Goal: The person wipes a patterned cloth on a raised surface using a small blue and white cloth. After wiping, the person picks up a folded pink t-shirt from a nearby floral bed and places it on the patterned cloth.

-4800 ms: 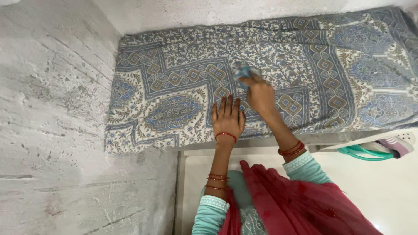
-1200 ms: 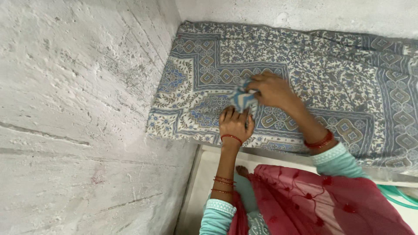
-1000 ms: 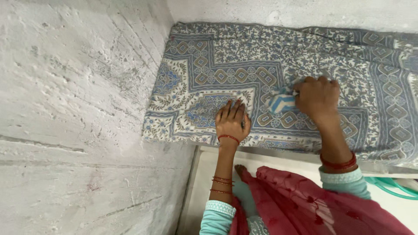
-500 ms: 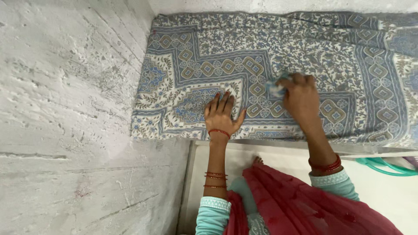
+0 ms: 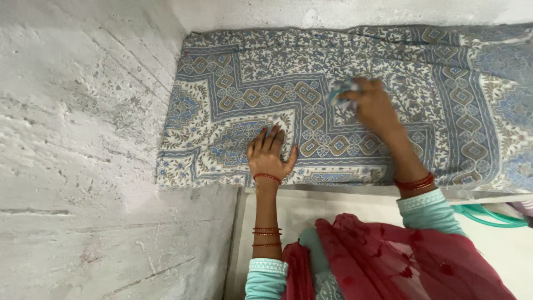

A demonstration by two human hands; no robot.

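nearest to the camera was a red scarf (image 5: 400, 261) over turquoise sleeves. beyond it, the left hand (image 5: 269, 155) lay flat with fingers spread, palm down, near the front edge of the patterned blue and cream cloth (image 5: 233, 94) that covered the counter. it grasped nothing. farther in and to the right, the right hand (image 5: 373, 105) was clenched around a small blue and white rag (image 5: 340, 93), which touched the cloth surface. at the far side and on the left stood a rough grey wall (image 5: 72, 111).
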